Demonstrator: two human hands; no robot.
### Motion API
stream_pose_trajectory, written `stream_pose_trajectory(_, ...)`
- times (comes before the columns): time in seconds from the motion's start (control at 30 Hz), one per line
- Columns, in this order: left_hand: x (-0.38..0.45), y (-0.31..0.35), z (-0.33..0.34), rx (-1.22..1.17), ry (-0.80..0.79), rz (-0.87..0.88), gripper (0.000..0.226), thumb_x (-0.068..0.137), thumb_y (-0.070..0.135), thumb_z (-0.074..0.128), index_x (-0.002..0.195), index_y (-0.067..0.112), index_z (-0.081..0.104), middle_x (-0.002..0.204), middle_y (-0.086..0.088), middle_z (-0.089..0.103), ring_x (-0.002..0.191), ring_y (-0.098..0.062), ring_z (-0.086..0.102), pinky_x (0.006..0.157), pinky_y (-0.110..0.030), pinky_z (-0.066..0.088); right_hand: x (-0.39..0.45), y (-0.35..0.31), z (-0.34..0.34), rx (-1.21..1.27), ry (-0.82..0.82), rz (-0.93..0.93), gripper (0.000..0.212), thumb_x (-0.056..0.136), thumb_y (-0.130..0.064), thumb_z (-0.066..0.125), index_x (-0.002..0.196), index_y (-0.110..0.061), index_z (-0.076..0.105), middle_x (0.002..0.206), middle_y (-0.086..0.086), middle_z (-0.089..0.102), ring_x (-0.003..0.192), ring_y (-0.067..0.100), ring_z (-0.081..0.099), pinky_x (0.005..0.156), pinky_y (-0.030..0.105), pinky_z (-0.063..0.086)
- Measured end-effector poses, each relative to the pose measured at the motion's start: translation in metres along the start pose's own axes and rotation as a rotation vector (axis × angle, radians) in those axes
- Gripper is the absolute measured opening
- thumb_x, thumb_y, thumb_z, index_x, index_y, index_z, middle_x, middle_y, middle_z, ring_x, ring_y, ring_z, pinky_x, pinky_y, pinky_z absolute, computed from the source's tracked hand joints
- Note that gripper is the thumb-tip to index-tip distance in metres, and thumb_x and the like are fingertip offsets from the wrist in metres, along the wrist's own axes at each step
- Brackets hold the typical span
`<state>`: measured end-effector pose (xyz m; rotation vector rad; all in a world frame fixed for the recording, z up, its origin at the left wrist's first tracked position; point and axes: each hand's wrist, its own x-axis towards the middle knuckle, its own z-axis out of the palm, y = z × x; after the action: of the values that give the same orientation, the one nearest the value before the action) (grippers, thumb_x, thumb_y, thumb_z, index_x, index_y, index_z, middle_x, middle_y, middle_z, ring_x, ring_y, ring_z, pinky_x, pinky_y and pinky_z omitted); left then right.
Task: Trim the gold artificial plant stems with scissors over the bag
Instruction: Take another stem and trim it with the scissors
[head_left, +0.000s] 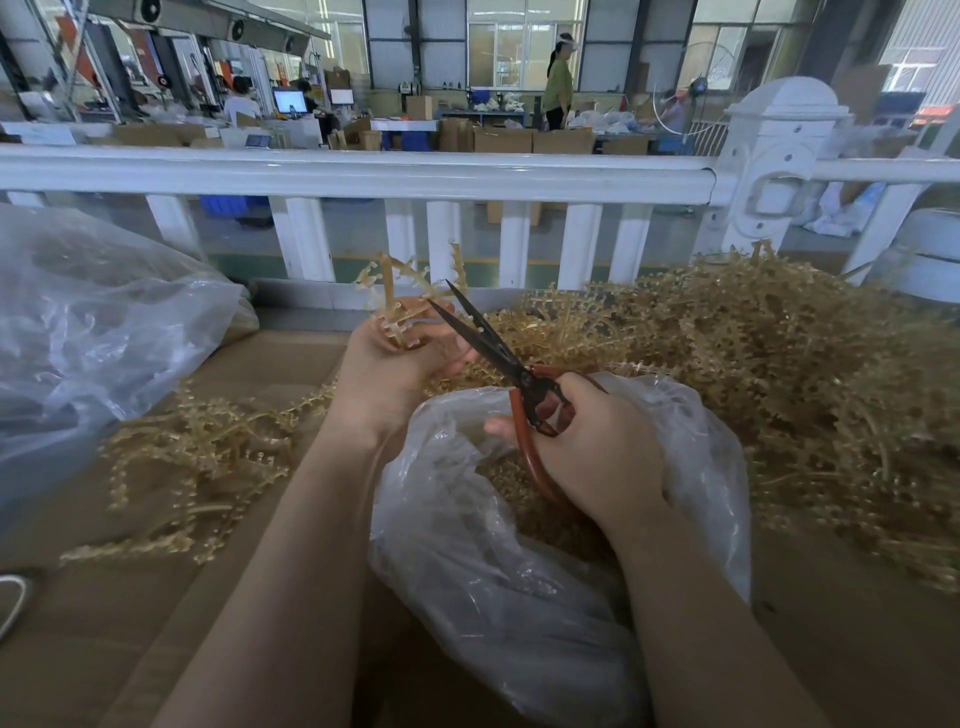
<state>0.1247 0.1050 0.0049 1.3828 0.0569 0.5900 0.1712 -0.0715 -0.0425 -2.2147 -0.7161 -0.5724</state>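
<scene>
— Left hand (400, 358)?
— Curled round a gold stem (400, 291), branches poking up above the fingers, held just beyond the far edge of the bag (519, 571).

— Right hand (587, 447)?
— Clenched through the red handles of the scissors (498, 353). Blades parted, tips pointing up and away, right beside the held stem. Hard to tell whether touching it or just short.

— And under the hands?
— Clear plastic bag, mouth open, lying on the brown tabletop (104, 623). Gold trimmings visible inside, under the right hand and wrist. So some cutting already done, judging by that.

— What about further out?
— Small loose scatter of stems (197, 467) on the tabletop to the left, just beyond the left forearm. Possibly finished pieces, though no telling from here. To the right, a big tangled heap of stems (779, 374), reaching from the bag's edge to the far right.

— Much left, then?
— Probably most of it. Heap on the right far larger than the scatter on the left or the bits in the bag. Early to middle of the job, at a guess.

— Anything else around?
— Another clear plastic bag (93, 332) at the far left, bulging. White railing (363, 176) past the tabletop, workshop behind.
</scene>
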Motion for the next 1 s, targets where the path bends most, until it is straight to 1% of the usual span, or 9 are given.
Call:
stream_pose_trajectory(0.17, -0.0019, 0.0028, 0.0004, -0.012, -0.005, 0.006, 0.010, 0.079, -0.007, 0.071, 0.085, 0.000, 0.068, 0.077, -0.006, 0.074, 0.073, -0.018, 0.071, 0.071, -0.025, 0.057, 0.0010, 0.0027, 0.0012, -0.003, 0.023, -0.025, 0.054, 0.071, -0.081, 0.063, 0.062, -0.039, 0.031, 0.050, -0.019, 0.039, 0.047, -0.003, 0.042, 0.048, 0.012, 0.024)
stream_pose_trajectory(0.23, -0.0023, 0.0033, 0.0007, -0.025, 0.003, 0.006, 0.010, 0.078, -0.007, 0.071, 0.084, 0.000, 0.068, 0.077, -0.005, 0.074, 0.073, -0.018, 0.072, 0.070, -0.025, 0.057, 0.0010, 0.0035, 0.0026, 0.006, 0.015, -0.025, 0.053, 0.071, -0.079, 0.066, 0.062, -0.039, 0.033, 0.051, -0.018, 0.040, 0.050, -0.002, 0.048, 0.046, 0.014, 0.029)
stream_pose_trajectory(0.3, -0.0023, 0.0039, 0.0007, -0.038, 0.003, 0.008, 0.012, 0.075, -0.006, 0.072, 0.084, 0.000, 0.068, 0.077, -0.006, 0.074, 0.074, -0.018, 0.072, 0.071, -0.025, 0.058, 0.0014, 0.0043, 0.0045, 0.040, 0.036, -0.040, 0.053, 0.071, -0.075, 0.071, 0.062, -0.041, 0.031, 0.051, -0.020, 0.039, 0.064, -0.009, 0.054, 0.053, 0.012, 0.039)
stream_pose_trajectory(0.4, -0.0023, 0.0046, -0.0002, -0.034, -0.003, 0.005, 0.017, 0.068, 0.001, 0.075, 0.083, 0.002, 0.069, 0.078, -0.006, 0.075, 0.075, -0.019, 0.072, 0.072, -0.027, 0.058, 0.0015, 0.0056, 0.0057, 0.053, 0.046, -0.060, 0.053, 0.072, -0.070, 0.075, 0.063, -0.043, 0.030, 0.051, -0.020, 0.038, 0.073, -0.016, 0.053, 0.063, 0.004, 0.039)
stream_pose_trajectory(0.57, -0.0011, 0.0036, -0.0029, -0.020, -0.015, -0.019, 0.014, 0.067, 0.005, 0.077, 0.079, 0.010, 0.073, 0.081, -0.010, 0.076, 0.078, -0.022, 0.073, 0.071, -0.026, 0.058, 0.0016, 0.0047, 0.0021, 0.003, 0.027, -0.041, 0.051, 0.071, -0.079, 0.066, 0.063, -0.040, 0.035, 0.052, -0.019, 0.042, 0.054, -0.004, 0.049, 0.047, 0.012, 0.030)
stream_pose_trajectory(0.67, -0.0003, 0.0013, -0.0023, 0.054, -0.043, -0.017, 0.013, 0.076, -0.001, 0.075, 0.087, 0.005, 0.073, 0.081, -0.010, 0.076, 0.077, -0.020, 0.074, 0.068, -0.024, 0.056, 0.0023, 0.0031, -0.0009, -0.019, 0.014, -0.040, 0.050, 0.070, -0.084, 0.058, 0.067, -0.038, 0.039, 0.056, -0.020, 0.045, 0.054, -0.006, 0.043, 0.050, 0.014, 0.028)
stream_pose_trajectory(0.77, -0.0004, 0.0006, -0.0018, 0.087, -0.053, -0.024, 0.012, 0.080, -0.003, 0.073, 0.090, 0.003, 0.073, 0.084, -0.011, 0.077, 0.078, -0.020, 0.074, 0.069, -0.024, 0.057, 0.0031, 0.0025, -0.0026, -0.032, 0.042, -0.041, 0.051, 0.069, -0.083, 0.059, 0.065, -0.038, 0.035, 0.056, -0.022, 0.041, 0.054, -0.007, 0.040, 0.050, 0.018, 0.030)
stream_pose_trajectory(0.87, -0.0006, 0.0018, -0.0014, 0.094, -0.061, -0.032, 0.011, 0.080, -0.004, 0.072, 0.090, 0.002, 0.073, 0.083, -0.011, 0.076, 0.076, -0.020, 0.074, 0.070, -0.025, 0.058, 0.0029, 0.0018, -0.0020, -0.003, 0.065, -0.058, 0.049, 0.071, -0.080, 0.062, 0.070, -0.035, 0.042, 0.057, -0.022, 0.041, 0.055, -0.006, 0.041, 0.051, 0.020, 0.035)
stream_pose_trajectory(1.0, -0.0010, 0.0019, -0.0001, 0.084, -0.046, -0.060, 0.008, 0.083, -0.007, 0.069, 0.087, -0.001, 0.070, 0.075, -0.007, 0.075, 0.070, -0.018, 0.073, 0.068, -0.025, 0.058, 0.0019, -0.0011, -0.0033, 0.051, 0.118, -0.103, 0.048, 0.071, -0.075, 0.065, 0.068, -0.042, 0.030, 0.051, -0.021, 0.034, 0.048, -0.006, 0.037, 0.048, 0.013, 0.026)
